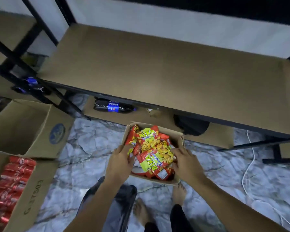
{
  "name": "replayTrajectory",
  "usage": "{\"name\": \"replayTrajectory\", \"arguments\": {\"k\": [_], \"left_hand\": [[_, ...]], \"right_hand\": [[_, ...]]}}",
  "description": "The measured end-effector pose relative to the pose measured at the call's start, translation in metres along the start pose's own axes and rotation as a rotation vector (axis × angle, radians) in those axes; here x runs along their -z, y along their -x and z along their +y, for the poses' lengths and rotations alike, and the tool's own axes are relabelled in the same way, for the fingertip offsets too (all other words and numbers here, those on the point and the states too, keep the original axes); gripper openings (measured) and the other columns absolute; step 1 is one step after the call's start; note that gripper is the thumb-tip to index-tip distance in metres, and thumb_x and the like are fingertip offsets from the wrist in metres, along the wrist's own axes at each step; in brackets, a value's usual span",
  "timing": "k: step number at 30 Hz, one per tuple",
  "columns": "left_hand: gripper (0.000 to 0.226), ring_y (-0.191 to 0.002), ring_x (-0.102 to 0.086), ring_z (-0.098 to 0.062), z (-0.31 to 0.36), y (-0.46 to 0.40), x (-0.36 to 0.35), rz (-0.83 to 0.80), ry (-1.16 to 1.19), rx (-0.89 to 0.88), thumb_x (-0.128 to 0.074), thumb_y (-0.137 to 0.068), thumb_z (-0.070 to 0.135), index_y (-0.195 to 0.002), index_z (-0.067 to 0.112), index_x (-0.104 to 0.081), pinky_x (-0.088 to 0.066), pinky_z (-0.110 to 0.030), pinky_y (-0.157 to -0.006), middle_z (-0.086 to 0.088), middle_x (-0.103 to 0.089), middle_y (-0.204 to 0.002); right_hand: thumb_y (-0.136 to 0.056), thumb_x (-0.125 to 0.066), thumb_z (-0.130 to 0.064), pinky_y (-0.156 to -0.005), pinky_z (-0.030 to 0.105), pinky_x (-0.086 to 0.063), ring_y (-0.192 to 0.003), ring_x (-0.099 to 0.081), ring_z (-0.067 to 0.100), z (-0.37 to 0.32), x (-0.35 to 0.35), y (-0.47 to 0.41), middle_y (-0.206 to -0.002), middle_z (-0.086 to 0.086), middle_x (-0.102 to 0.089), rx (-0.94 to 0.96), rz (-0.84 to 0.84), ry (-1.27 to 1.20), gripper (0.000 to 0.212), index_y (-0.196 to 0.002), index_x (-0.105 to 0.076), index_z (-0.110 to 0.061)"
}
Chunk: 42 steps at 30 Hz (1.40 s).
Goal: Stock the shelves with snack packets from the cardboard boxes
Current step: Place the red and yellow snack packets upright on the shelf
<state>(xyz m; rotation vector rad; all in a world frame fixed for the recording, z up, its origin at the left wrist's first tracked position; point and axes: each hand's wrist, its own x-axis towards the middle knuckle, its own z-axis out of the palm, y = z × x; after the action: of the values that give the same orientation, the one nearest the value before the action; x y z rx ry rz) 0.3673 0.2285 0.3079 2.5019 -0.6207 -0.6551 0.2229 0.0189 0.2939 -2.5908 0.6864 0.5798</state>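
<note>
Right now the snack packets (153,149) fill a small cardboard box (178,142) on the marbled floor (90,148), just before the shelf (157,67). Your left hand (121,160) and right hand (187,162) reach into the box from either side, fingers curled against the pile. A Pepsi bottle (113,107) lies on the lower shelf board, and red cans (12,183) fill a box at left.

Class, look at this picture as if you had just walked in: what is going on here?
A person stands over a small cardboard box on the floor, full of red and yellow snack packets. Both hands are in it: the left hand and the right hand lie on the packets at either side of the heap, though how firm the grip is cannot be told. The wide brown shelf in front holds no packets yet. A Pepsi bottle lies on the shelf below.
</note>
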Motion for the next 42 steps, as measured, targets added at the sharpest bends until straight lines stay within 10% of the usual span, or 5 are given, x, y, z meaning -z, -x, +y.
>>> {"name": "replayTrajectory", "arguments": {"k": [22,33,42], "left_hand": [[0.05,-0.123,-0.047,-0.027,-0.111,-0.212,-0.229,0.175,-0.27,-0.206,-0.066,-0.091,0.02,-0.138,0.019,-0.049,-0.04,-0.041,-0.103,-0.005,-0.051,-0.138],[0.025,-0.092,-0.062,-0.027,-0.13,-0.217,-0.223,0.319,-0.309,-0.235,-0.058,-0.09,0.001,-0.103,0.022,-0.06,-0.037,-0.04,-0.083,0.0,-0.07,-0.099],[0.031,-0.097,-0.063,-0.027,-0.142,-0.195,-0.219,0.229,-0.073,-0.173,-0.06,-0.092,0.007,-0.117,0.023,-0.052,-0.054,-0.042,-0.077,-0.003,-0.067,-0.109]], "right_hand": [[-0.093,-0.065,-0.032,-0.117,0.04,-0.027,-0.143,-0.034,0.019,0.092,-0.226,-0.233,-0.153,-0.003,-0.043,0.468,-0.072,0.119,0.062,-0.149,-0.04,-0.024],[-0.092,-0.063,-0.042,-0.114,0.042,-0.028,-0.133,-0.038,0.019,0.104,-0.234,-0.248,-0.14,-0.003,-0.049,0.44,-0.129,0.239,0.063,-0.149,-0.038,-0.032],[-0.091,-0.066,-0.025,-0.076,0.034,-0.052,-0.094,-0.062,0.017,0.112,-0.226,-0.24,-0.121,-0.004,-0.063,0.434,-0.309,0.07,0.046,-0.132,-0.047,-0.034]]}}
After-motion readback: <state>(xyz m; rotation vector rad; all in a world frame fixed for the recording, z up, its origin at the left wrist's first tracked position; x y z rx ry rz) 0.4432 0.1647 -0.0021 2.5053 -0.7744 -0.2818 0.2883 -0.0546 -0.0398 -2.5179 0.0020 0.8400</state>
